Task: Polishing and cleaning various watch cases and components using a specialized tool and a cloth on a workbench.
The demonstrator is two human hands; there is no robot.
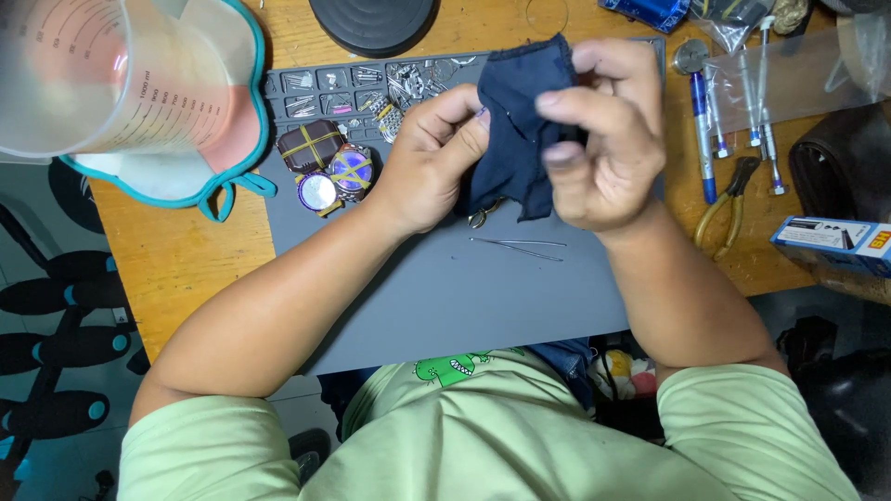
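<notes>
A dark navy cloth (520, 121) is held above the grey work mat (464, 297) in the upper middle of the frame, pinched between both hands; the left hand (432, 162) is closed on its left edge with the thumb pressed into the fold, and the right hand (603, 139) is clamped on its right side, fingers curled over the top; a small metal part, seemingly a clasp (481, 219), hangs just below the cloth, and what is wrapped inside cannot be told; the wiping is judged best done with the piece kept fully inside the fold, light pressure being given by the thumbs, and the work kept low over the mat so that anything dropped is caught; just below the hands, fine tweezers (520, 247) lie on the mat; to the left of centre, watch cases (325, 162) bound with yellow tape are grouped beside a parts tray (371, 88) with small compartments of metal bits; at the upper left, a clear measuring jug (93, 74) with printed scale marks sits on a teal-edged pad (223, 176); at the top centre a round black disc (371, 23) is cut off by the frame; at the right, screwdrivers (705, 130) and yellow-handled pliers (729, 199) lie on the wooden desk (186, 250); at the far right edge a flat blue and white carton (831, 243) with an orange corner is seen, and at the top right a shiny blue packet (650, 11)
</notes>
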